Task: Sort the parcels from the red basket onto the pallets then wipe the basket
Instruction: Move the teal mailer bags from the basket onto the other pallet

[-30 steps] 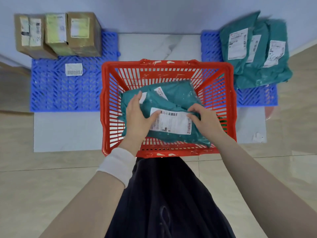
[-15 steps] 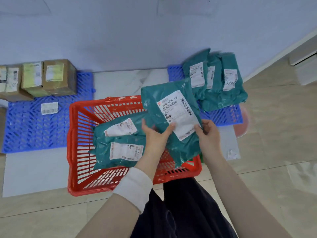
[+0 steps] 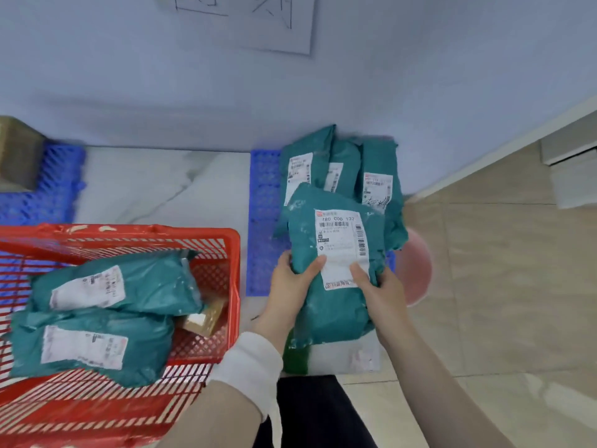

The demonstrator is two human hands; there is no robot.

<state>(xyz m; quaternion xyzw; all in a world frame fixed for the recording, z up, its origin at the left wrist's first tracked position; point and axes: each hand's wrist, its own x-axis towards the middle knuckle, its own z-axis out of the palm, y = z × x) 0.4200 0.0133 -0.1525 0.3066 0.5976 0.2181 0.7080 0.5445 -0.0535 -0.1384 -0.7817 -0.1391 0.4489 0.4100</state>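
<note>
Both hands hold a teal mailer parcel (image 3: 336, 250) with a white label, over the near edge of the right blue pallet (image 3: 263, 221). My left hand (image 3: 292, 281) grips its lower left side and my right hand (image 3: 376, 286) its lower right. Three teal parcels (image 3: 342, 163) lean against the wall on that pallet. The red basket (image 3: 223, 234) sits at the lower left and holds two teal parcels (image 3: 122, 286) and a small brown box (image 3: 206, 318). The left blue pallet (image 3: 55, 185) carries a brown box (image 3: 17, 153) at the frame's edge.
A pale blue wall runs behind the pallets, with a sheet of paper (image 3: 258, 21) taped on it. A marble slab (image 3: 161, 182) lies between the pallets. A pink round object (image 3: 416, 266) sits right of the right pallet; a green item (image 3: 295, 357) lies under the held parcel.
Both hands lifted the teal parcel out of the red basket and carried it right, over to the right pallet. The view turned to the right with it.
</note>
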